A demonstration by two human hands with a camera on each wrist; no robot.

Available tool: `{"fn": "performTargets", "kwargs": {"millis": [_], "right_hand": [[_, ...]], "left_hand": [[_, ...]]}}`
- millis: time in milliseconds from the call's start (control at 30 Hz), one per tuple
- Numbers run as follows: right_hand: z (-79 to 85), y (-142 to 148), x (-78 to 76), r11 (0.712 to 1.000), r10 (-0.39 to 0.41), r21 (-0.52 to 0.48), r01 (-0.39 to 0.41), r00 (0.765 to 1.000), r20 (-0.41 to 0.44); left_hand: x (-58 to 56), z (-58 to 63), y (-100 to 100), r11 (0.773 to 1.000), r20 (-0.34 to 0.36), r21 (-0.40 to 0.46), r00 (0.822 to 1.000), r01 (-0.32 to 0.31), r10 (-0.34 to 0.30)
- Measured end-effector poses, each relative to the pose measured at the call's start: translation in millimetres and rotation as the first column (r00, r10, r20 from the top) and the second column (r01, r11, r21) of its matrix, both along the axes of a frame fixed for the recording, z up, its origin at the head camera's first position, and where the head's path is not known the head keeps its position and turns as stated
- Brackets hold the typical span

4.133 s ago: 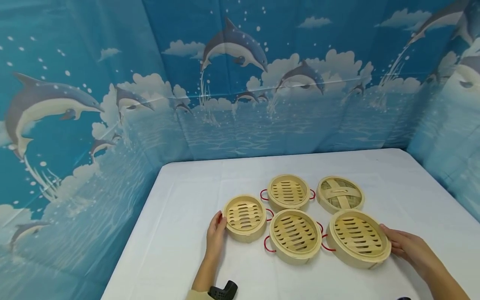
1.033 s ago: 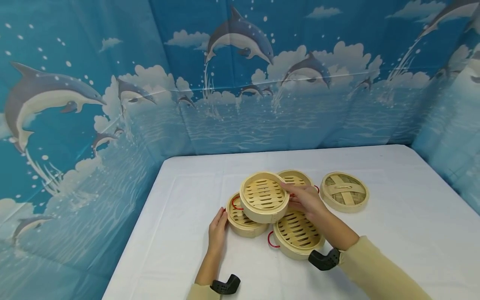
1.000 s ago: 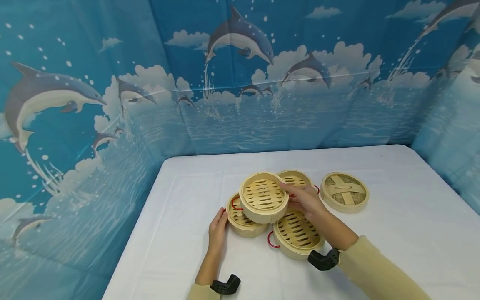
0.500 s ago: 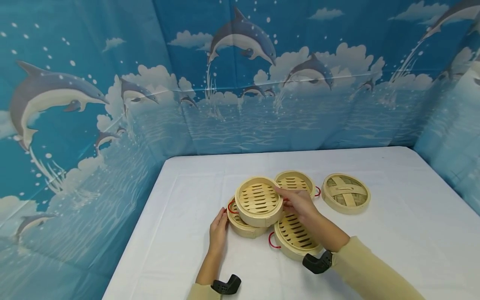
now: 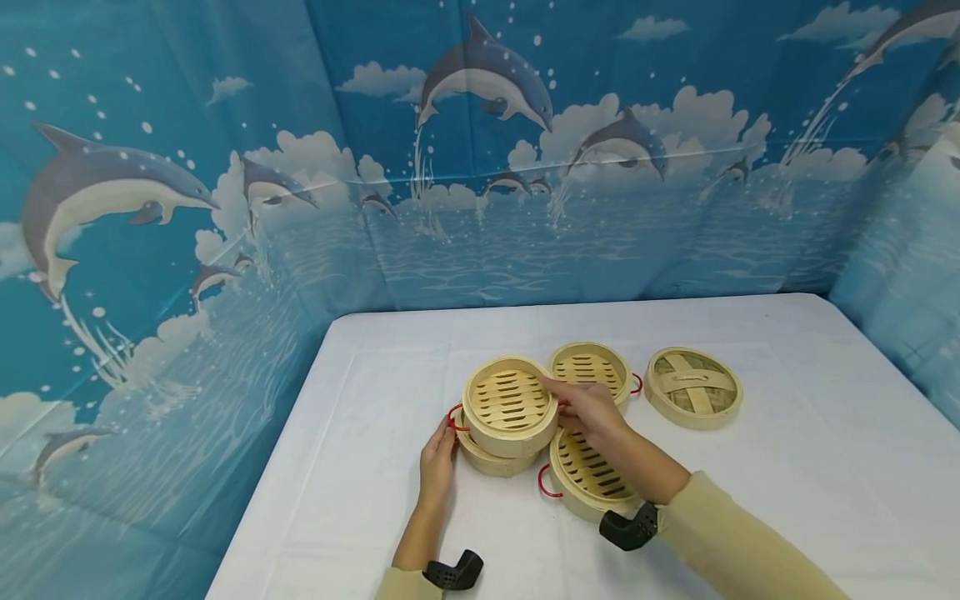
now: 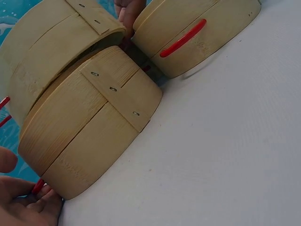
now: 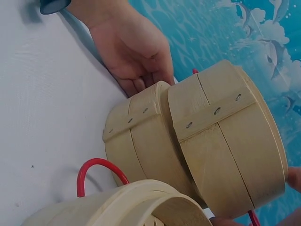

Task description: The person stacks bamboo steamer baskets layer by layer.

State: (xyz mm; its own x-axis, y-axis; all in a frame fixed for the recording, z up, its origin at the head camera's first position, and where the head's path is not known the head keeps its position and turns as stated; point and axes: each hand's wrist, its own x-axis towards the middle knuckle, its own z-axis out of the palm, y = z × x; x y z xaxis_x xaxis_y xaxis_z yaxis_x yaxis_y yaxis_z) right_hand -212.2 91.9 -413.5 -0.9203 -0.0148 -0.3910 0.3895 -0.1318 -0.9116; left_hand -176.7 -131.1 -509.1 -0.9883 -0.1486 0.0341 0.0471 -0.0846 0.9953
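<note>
A round bamboo steamer basket (image 5: 510, 400) with a slatted base and red handles is gripped at its right rim by my right hand (image 5: 592, 408). It sits over a second bamboo basket (image 5: 495, 465), covering most of it. In the left wrist view a dark gap shows between the upper basket (image 6: 47, 56) and the lower basket (image 6: 94, 127), so the upper one lies slightly tilted. My left hand (image 5: 437, 467) holds the lower basket at its left side, fingers curled by its red handle (image 6: 38, 186).
Another slatted basket (image 5: 592, 471) stands in front, partly under my right forearm, with one more basket (image 5: 588, 367) behind. A woven bamboo lid (image 5: 693, 387) lies to the right on the white tablecloth (image 5: 795, 467). A dolphin-print curtain (image 5: 480, 250) surrounds the table.
My right hand has brought the slatted basket from the right side of the table leftward and down over the left basket. My left hand has kept its place there.
</note>
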Motion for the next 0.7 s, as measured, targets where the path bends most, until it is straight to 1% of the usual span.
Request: {"fn": "performTargets", "kwargs": {"millis": [133, 267, 367, 500, 700], "right_hand": [[0.6, -3, 0.2, 1.000, -0.009, 0.009, 0.009, 1.000, 0.016], [1.0, -6, -0.4, 0.999, -0.036, 0.017, 0.036, 0.999, 0.041], [1.7, -9, -0.1, 0.999, -0.047, 0.025, 0.046, 0.998, 0.042], [2.1, -12, 1.2, 0.999, -0.037, 0.033, 0.036, 0.999, 0.034], [0.2, -17, 1.6, 0.999, -0.027, 0.027, 0.026, 0.999, 0.043]], "left_hand": [[-1.0, -0.3, 1, 1.000, -0.001, 0.013, 1.000, -0.008, 0.008], [-1.8, -0.6, 1, 1.000, 0.004, 0.010, 1.000, -0.015, 0.015], [-1.6, -0.2, 1, 1.000, 0.015, 0.015, 1.000, -0.016, 0.016], [-1.1, 0.3, 2, 0.999, 0.029, 0.022, 0.999, -0.033, 0.032], [-0.6, 0.3, 3, 0.998, 0.031, 0.005, 0.997, -0.066, 0.066]]}}
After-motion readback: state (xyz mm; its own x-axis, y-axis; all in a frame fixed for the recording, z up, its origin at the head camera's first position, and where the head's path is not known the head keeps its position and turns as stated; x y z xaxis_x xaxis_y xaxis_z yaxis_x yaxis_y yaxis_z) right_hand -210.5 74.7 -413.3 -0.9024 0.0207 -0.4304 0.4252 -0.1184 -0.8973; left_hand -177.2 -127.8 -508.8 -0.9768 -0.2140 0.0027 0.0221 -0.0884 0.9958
